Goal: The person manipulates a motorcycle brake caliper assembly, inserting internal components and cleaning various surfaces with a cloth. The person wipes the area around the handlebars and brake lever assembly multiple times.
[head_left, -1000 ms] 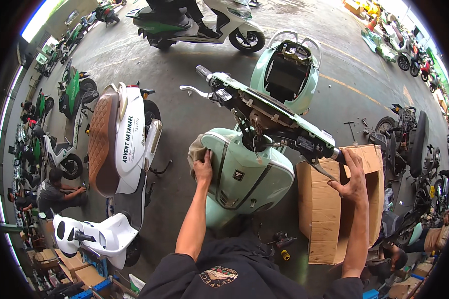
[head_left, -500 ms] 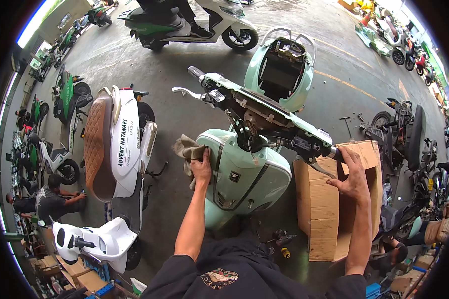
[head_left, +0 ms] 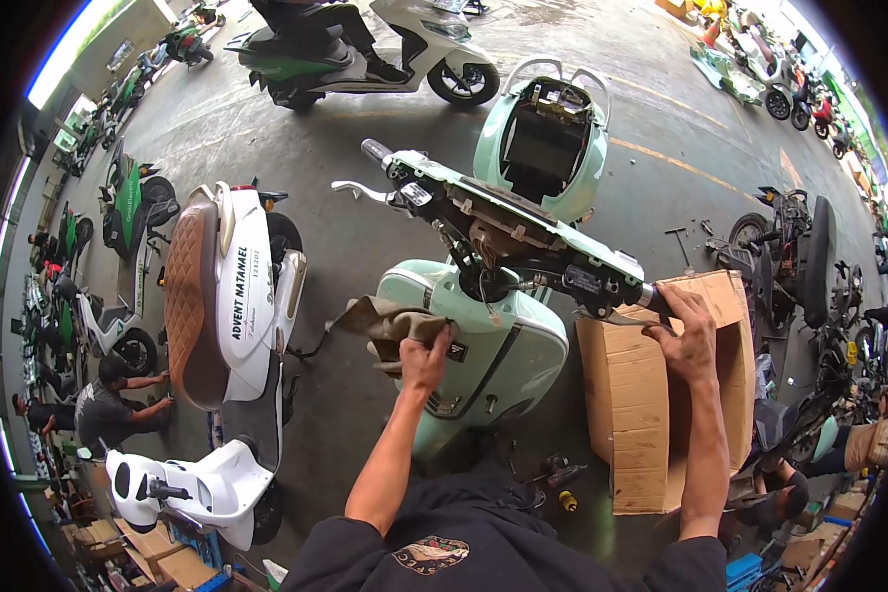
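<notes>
A mint-green scooter (head_left: 516, 360) stands before me with its handlebar (head_left: 503, 219) uncovered, showing wires and inner parts. Bunched in my left hand (head_left: 425, 363) is a grey-brown cloth (head_left: 390, 321), pressed against the scooter's front panel near a small dark badge. Part of the cloth hangs off the panel's left side. My right hand (head_left: 689, 335) is closed round the right handlebar grip (head_left: 658, 300), its thumb close to the brake lever. At the far left end of the bar, the other brake lever (head_left: 358, 189) sticks out.
An open cardboard box (head_left: 629, 405) stands beside the scooter, under my right forearm. To the left is a white scooter (head_left: 252, 266) with a brown quilted seat. A power drill (head_left: 562, 474) lies on the floor. Ahead, a person sits on a white-and-green scooter (head_left: 365, 59); another person (head_left: 113, 400) crouches at left.
My left hand has slid the cloth rightward and a little down across the front panel, toward the badge. My right hand stays on the grip. The whole view has shifted slightly.
</notes>
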Motion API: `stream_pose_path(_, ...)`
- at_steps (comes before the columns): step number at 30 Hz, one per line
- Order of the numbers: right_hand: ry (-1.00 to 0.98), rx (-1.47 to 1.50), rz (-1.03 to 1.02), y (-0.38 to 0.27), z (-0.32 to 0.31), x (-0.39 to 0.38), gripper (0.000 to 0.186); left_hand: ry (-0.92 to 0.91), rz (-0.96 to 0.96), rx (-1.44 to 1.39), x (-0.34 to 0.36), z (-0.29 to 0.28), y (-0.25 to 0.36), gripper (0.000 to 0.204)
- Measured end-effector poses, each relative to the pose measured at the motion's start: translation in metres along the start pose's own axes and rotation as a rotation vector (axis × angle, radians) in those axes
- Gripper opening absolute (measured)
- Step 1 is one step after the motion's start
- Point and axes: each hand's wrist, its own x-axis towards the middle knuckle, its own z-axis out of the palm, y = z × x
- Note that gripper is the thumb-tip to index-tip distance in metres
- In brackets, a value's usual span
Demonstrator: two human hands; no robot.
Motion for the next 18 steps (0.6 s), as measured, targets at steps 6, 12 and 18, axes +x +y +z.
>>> stream_pose_path(6,-0.06,0.034,0.039,-0.017,-0.007,0.001,0.074,0.01,0.283,0.603,0.009,0.021,0.046,0.039)
stream_pose_path(12,-0.068,0.021,0.044,-0.004,-0.001,-0.001,0.081,0.051,0.232,1.084,0.058,0.031,0.063,0.048)
stream_pose_path(18,-0.118,-0.021,0.074,-0.019,-0.011,-0.004,0.084,-0.324,0.409,1.101,0.004,0.044,0.077,0.044)
